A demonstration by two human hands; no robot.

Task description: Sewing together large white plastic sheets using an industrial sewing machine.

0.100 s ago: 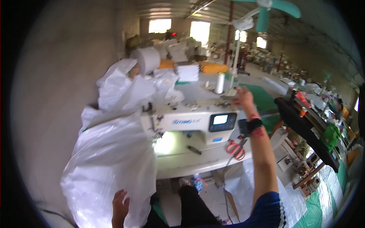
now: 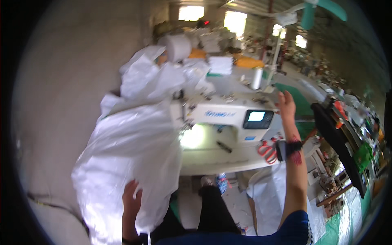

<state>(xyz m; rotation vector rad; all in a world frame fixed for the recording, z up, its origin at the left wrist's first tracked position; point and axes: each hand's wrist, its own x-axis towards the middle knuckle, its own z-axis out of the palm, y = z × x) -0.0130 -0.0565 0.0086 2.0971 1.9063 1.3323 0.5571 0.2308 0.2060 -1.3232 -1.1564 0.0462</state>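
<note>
A white sewing machine (image 2: pixel 220 116) with a lit screen and a glowing work lamp stands in front of me. Just beyond its right end is my right hand (image 2: pixel 288 108), fingers stretched out and holding nothing that I can see. My left hand (image 2: pixel 131 199) hovers over or lightly touches a large white plastic sheet (image 2: pixel 126 151), thumb apart from the fingers; which of the two I cannot tell. That sheet runs up to the needle end and hangs down at the left. Red-handled scissors (image 2: pixel 267 152) lie beside my right wrist, and a small dark tool (image 2: pixel 224 147) rests below the machine arm.
Behind the machine are a white thread cone (image 2: pixel 256 78), a stack of white sheets (image 2: pixel 220 65) and a big white roll (image 2: pixel 175 47). A bare wall (image 2: pixel 81 81) closes off the left. To the right stands a black-edged bench (image 2: pixel 339 143); a green fan (image 2: pixel 314 12) hangs above.
The whole view has shifted, so the scene sits further right and higher. My right hand has drawn slightly back toward me along the machine's end. My left hand has risen a little.
</note>
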